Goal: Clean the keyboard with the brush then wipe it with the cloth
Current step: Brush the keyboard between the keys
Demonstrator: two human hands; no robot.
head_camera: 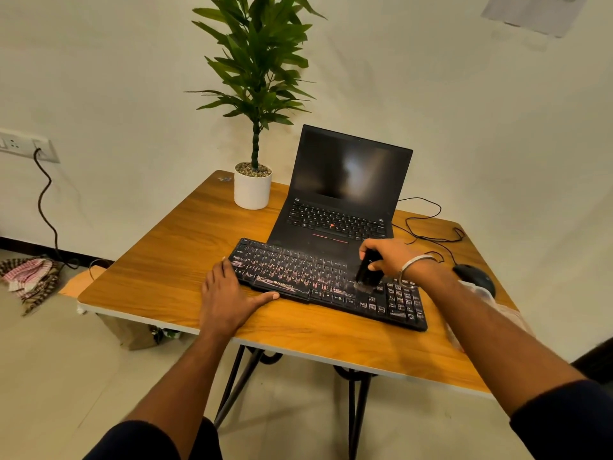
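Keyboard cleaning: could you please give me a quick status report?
Right hand grips brush, bristles on keyboard. Left hand flat, steadying its left end. Nothing in the way.

Plain cream walls [116,78] meet in a corner behind a wooden table [172,260] with a pale edge and black metal legs [232,386]. The floor [49,376] is light tile with a dark skirting along the left wall. A switch plate [30,146] sits low on that wall, a black cable [46,200] hanging from it. A paper sheet [534,11] is stuck high on the right wall. Warm, even light fills the room
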